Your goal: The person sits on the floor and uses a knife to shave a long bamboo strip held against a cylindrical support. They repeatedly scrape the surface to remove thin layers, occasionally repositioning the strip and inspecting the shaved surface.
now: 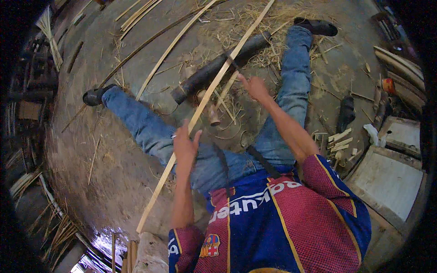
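Note:
A long pale strip of split wood or bamboo (210, 91) runs slantwise from the top of the view, across a dark round log or pipe (205, 75), down past my left thigh. My left hand (184, 148) is around the strip, which passes between thumb and fingers. My right hand (256, 87) is closed beyond my right thigh, its index finger stretched toward a narrow dark blade (232, 62), likely a knife, set across the strip above the log. Its handle is hidden in my hand. A short wooden stub (214, 116) pokes out on the near side of the log.
My jeans-clad legs (132, 120) are spread on the floor around the log. Curly shavings (259, 50) heap near my right foot. More strips (175, 45) lie ahead on the left. At right are wood offcuts (339, 140), a dark shoe-like object (346, 113) and pale boards (387, 177).

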A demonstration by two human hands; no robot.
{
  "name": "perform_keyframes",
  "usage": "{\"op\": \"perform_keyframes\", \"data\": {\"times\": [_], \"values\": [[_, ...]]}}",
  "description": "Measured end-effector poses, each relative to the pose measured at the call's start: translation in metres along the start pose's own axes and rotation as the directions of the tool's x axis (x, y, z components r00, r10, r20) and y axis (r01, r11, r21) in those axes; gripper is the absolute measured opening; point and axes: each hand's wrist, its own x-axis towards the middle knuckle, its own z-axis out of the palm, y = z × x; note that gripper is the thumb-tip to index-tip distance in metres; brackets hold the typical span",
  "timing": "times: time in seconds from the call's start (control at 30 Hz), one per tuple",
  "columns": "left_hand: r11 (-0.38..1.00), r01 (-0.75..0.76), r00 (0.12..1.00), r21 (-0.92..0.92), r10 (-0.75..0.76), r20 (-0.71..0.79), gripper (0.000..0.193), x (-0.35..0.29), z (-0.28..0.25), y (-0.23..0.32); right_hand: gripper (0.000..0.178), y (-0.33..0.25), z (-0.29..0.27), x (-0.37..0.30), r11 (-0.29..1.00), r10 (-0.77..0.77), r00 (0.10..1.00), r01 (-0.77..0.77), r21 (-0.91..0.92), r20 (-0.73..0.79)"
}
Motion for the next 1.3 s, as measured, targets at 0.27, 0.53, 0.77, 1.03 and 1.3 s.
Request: {"op": "perform_keyframes", "data": {"times": [0.27,0.53,0.77,1.03,1.3], "values": [[0.985,0.031,0.995,-0.170,-0.014,0.099,0.029,0.044,-0.004,-0.028,0.053,0.003,-0.003,-0.012,0.794,0.104,0.989,-0.145,0.591,0.102],[0.979,0.175,0.981,-0.106,-0.165,0.097,0.035,0.052,-0.009,-0.021,0.058,-0.026,0.005,-0.017,0.976,-0.011,0.994,-0.014,0.218,0.112],[0.994,0.093,0.995,0.063,-0.092,-0.024,0.031,0.034,0.011,-0.027,0.065,-0.048,-0.019,-0.019,0.976,0.027,0.972,-0.076,0.203,0.234],[0.992,0.109,0.993,0.057,-0.112,0.041,0.030,0.037,0.002,-0.014,0.059,-0.038,-0.021,-0.019,0.802,0.256,0.928,-0.361,0.476,0.271],[0.997,0.066,0.995,-0.037,-0.069,-0.074,0.029,0.030,0.012,-0.020,0.062,-0.055,0.000,-0.061,0.967,0.058,0.947,-0.133,0.218,0.316]]}}
